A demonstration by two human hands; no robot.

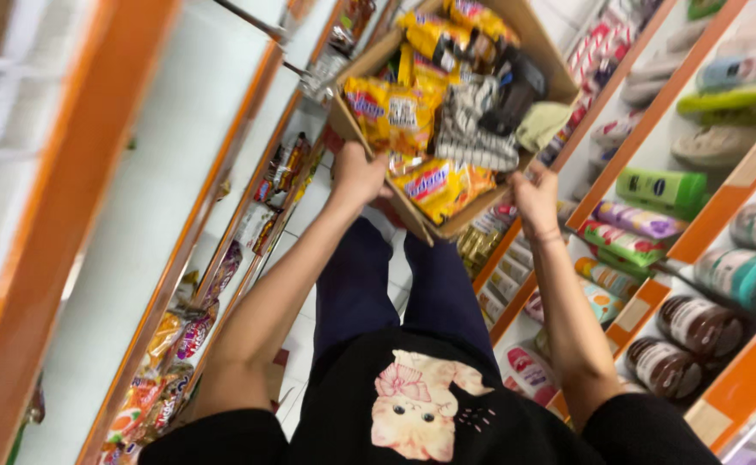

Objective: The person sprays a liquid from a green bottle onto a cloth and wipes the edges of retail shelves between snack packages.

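- Cardboard box [553, 76], open-topped, held out in front of the person over the aisle floor, between two runs of orange-edged shelving; it sits tilted in the view.
- Inside the box: yellow snack packets [391, 112] stacked along its left half, a black-and-white patterned item [472, 129] at the middle, a dark object [522, 82] just beyond that, and a pale green piece [543, 125] against the right wall.
- Left hand [358, 175] grips the box's near-left edge, fingers curled under the rim.
- Right hand [536, 196] closes on the box's near-right corner, thumb on top; fingers under the cardboard cannot be seen.
- Below the box: the person's dark trousers [395, 293] and black top with a pale cat print [419, 412].
- Left of the box: left shelf unit [137, 215], with small snack packs [171, 362] on its lower tiers.
- Right of the box: right shelf unit [722, 207], carrying a green tube [662, 185], coloured bottles [632, 231] and dark brown jars [683, 344].
- Motion blur softens the far shelves; labels there cannot be made out.
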